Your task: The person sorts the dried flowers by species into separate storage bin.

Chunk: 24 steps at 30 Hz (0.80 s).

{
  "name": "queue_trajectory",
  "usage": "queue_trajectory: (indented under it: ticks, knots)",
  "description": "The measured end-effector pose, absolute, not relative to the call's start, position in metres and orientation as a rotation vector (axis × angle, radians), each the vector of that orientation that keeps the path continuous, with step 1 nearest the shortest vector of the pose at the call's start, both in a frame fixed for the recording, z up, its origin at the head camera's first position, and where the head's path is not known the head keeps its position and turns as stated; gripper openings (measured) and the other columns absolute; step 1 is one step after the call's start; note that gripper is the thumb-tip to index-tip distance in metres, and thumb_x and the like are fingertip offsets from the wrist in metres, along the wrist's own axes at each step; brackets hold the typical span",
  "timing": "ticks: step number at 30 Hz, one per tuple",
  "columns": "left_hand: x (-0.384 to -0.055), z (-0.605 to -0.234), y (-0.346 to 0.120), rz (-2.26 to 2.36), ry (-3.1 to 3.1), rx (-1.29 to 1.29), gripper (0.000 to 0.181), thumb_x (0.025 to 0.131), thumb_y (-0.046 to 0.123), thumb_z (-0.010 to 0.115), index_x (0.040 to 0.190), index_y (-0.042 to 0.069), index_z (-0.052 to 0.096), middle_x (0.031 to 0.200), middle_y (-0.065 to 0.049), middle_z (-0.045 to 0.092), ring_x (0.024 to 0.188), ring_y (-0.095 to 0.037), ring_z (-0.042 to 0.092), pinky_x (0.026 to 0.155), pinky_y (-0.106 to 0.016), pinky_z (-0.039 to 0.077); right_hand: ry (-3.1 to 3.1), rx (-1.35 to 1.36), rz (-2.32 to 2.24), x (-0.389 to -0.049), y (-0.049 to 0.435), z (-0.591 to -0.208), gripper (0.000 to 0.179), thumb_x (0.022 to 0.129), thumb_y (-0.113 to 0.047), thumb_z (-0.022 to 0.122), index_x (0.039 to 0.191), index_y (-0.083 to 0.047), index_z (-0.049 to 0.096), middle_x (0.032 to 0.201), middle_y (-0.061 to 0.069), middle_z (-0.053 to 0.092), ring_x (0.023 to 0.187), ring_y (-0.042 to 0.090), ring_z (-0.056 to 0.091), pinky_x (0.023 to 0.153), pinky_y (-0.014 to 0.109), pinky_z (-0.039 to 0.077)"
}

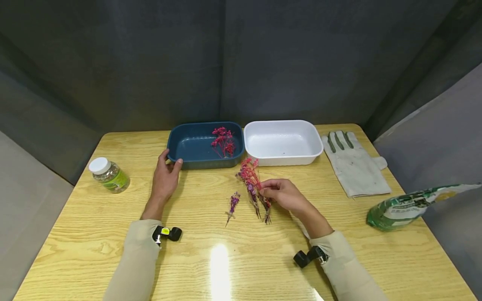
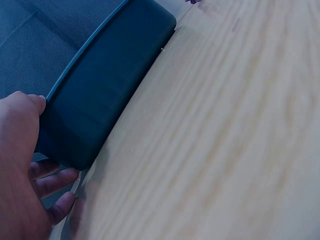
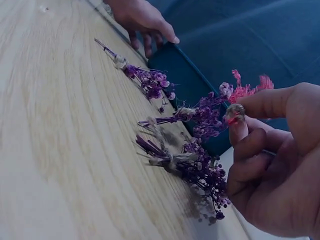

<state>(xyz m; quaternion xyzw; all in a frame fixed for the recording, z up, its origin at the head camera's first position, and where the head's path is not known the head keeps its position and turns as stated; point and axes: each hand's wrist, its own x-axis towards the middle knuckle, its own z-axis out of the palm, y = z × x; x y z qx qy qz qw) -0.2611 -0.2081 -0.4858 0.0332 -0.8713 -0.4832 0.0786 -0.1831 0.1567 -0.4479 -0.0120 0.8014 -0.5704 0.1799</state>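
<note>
At the front left corner of a dark blue bin, my left hand holds on, thumb at the rim and fingers along the outside. Pink dried flowers lie inside that bin's right end. My right hand pinches a small bunch of pink dried flowers between thumb and forefinger, by its tied stem in the right wrist view. Beneath it are purple dried flower bunches bound with twine, partly covered in the head view. A separate purple bunch lies to their left on the table.
A white bin stands right of the blue one. Farther right lies a pale work glove and, near the table's right edge, a green bag. A white-lidded jar stands at left. Dark curtains hang behind the table.
</note>
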Motion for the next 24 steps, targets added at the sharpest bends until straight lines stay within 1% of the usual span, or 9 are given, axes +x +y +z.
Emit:
queue_trajectory:
  ticks: [4,6,9,10,12,16,19,21,24]
  knots:
    - [-0.261,-0.486,-0.208,-1.448,-2.606,0.093,0.072,0.097,0.054,0.047,0.154,0.019,0.020,0.150,-0.014,0.041,0.124,-0.032,0.054,0.099,-0.050,0.043,2.295,-0.056,-1.598,-0.183,0.156,-0.448,0.025,0.091,-0.018,0.064,0.110,-0.002,0.066,0.094,0.006,0.064,0.076,0.019,0.050,0.065,0.031,0.043]
    - [-0.260,-0.485,-0.208,-1.447,-2.605,0.090,0.072,0.097,0.054,0.047,0.154,0.019,0.020,0.151,-0.013,0.040,0.124,-0.032,0.054,0.099,-0.050,0.043,2.289,-0.082,-1.638,-0.183,0.156,-0.446,0.023,0.090,-0.016,0.064,0.107,-0.002,0.066,0.092,0.005,0.065,0.075,0.020,0.051,0.065,0.031,0.044]
    - [-0.260,-0.485,-0.209,-1.446,-2.609,0.084,0.073,0.097,0.054,0.047,0.154,0.019,0.019,0.152,-0.013,0.039,0.124,-0.033,0.053,0.100,-0.050,0.042,2.249,-0.145,-1.709,-0.181,0.158,-0.442,0.022,0.090,-0.014,0.064,0.107,-0.001,0.065,0.093,0.006,0.066,0.074,0.019,0.052,0.065,0.032,0.045]
    - [-0.260,-0.485,-0.209,-1.447,-2.609,0.083,0.073,0.097,0.054,0.047,0.154,0.019,0.019,0.152,-0.013,0.038,0.124,-0.033,0.053,0.100,-0.050,0.042,2.224,-0.166,-1.741,-0.181,0.159,-0.441,0.022,0.090,-0.014,0.063,0.108,0.000,0.064,0.091,0.005,0.066,0.070,0.018,0.050,0.063,0.032,0.044]
    - [-0.260,-0.485,-0.209,-1.450,-2.611,0.080,0.073,0.097,0.054,0.047,0.154,0.019,0.019,0.152,-0.013,0.038,0.124,-0.033,0.053,0.100,-0.051,0.042,2.192,-0.190,-1.770,-0.180,0.160,-0.439,0.021,0.091,-0.013,0.063,0.107,0.001,0.064,0.087,0.002,0.066,0.067,0.017,0.049,0.062,0.032,0.043]
    - [-0.260,-0.485,-0.209,-1.450,-2.610,0.085,0.073,0.097,0.054,0.047,0.154,0.019,0.019,0.152,-0.012,0.038,0.125,-0.032,0.053,0.100,-0.050,0.042,2.144,-0.209,-1.802,-0.180,0.163,-0.439,0.019,0.089,-0.011,0.062,0.102,0.003,0.063,0.070,-0.002,0.055,0.058,0.016,0.039,0.057,0.032,0.036]
    - [-0.260,-0.485,-0.208,-1.454,-2.608,0.091,0.072,0.097,0.053,0.047,0.154,0.019,0.019,0.152,-0.012,0.038,0.125,-0.032,0.053,0.100,-0.050,0.042,2.158,-0.157,-1.743,-0.182,0.162,-0.442,0.015,0.088,-0.010,0.063,0.097,0.002,0.063,0.067,-0.001,0.052,0.056,0.014,0.037,0.056,0.031,0.035]
    - [-0.260,-0.485,-0.208,-1.461,-2.604,0.095,0.072,0.097,0.053,0.047,0.154,0.019,0.020,0.152,-0.012,0.038,0.124,-0.032,0.053,0.100,-0.050,0.043,2.172,-0.107,-1.684,-0.182,0.159,-0.445,0.011,0.088,-0.010,0.064,0.094,-0.001,0.063,0.067,0.000,0.053,0.055,0.014,0.037,0.056,0.030,0.035]
    - [-0.260,-0.485,-0.208,-1.467,-2.602,0.094,0.072,0.097,0.053,0.047,0.154,0.019,0.019,0.152,-0.011,0.038,0.124,-0.032,0.053,0.100,-0.050,0.043,2.169,-0.082,-1.625,-0.183,0.156,-0.449,0.010,0.089,-0.011,0.065,0.091,-0.002,0.062,0.071,0.001,0.059,0.056,0.013,0.040,0.055,0.028,0.035]
